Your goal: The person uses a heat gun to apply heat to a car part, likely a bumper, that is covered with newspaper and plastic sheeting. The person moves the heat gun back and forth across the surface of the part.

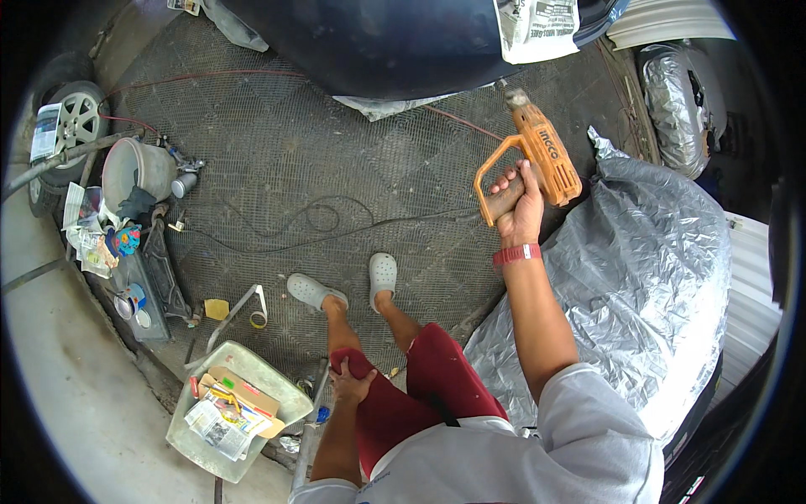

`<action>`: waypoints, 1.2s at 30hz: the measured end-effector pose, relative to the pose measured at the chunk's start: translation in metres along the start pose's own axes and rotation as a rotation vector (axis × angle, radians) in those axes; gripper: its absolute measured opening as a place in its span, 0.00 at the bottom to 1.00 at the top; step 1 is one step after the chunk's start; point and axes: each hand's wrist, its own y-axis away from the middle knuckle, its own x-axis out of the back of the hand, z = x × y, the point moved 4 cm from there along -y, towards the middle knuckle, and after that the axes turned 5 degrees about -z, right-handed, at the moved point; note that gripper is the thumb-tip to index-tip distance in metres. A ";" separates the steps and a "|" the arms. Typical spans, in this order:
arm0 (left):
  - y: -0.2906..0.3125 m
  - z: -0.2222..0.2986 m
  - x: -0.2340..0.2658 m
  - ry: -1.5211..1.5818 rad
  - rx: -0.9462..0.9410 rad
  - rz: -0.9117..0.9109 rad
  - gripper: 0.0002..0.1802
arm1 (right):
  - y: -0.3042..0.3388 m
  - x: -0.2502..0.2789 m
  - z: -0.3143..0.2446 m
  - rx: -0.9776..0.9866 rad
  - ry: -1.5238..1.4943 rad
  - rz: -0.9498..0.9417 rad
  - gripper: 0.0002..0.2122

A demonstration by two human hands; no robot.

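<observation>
An orange heat gun [546,151] with a metal nozzle is held out at the right, its nozzle toward the dark car panel. My right hand [522,202] is closed around its grip, inside the orange guard loop, and a red band circles that wrist. From the grip's lower end a dark cord [395,222] runs left across the floor. My left hand [351,383] rests on my red-clad knee with its fingers spread and nothing in them. The dark blue car panel [403,42], partly covered with newspaper [537,29], lies beyond the nozzle.
Crumpled silver sheeting [621,244] covers something large at my right. A bucket [159,172], a wheel [80,118] and a spray gun [185,181] are at the left. Near my left side stands a plastic container [277,391] with newspaper and tools. A red hose [227,74] crosses the mat.
</observation>
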 end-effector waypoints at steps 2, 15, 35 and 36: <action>0.001 0.001 -0.003 -0.009 0.008 -0.002 0.65 | -0.010 0.017 0.006 0.078 0.048 0.130 0.11; 0.000 0.003 -0.017 -0.008 -0.016 0.063 0.64 | 0.061 -0.027 0.088 -0.358 0.847 -0.541 0.27; 0.030 -0.005 -0.021 0.123 -0.201 0.226 0.49 | 0.064 -0.010 0.091 -0.139 0.728 -0.299 0.21; 0.035 -0.006 -0.016 0.140 -0.237 0.257 0.48 | 0.082 -0.032 0.093 -0.125 0.739 -0.387 0.22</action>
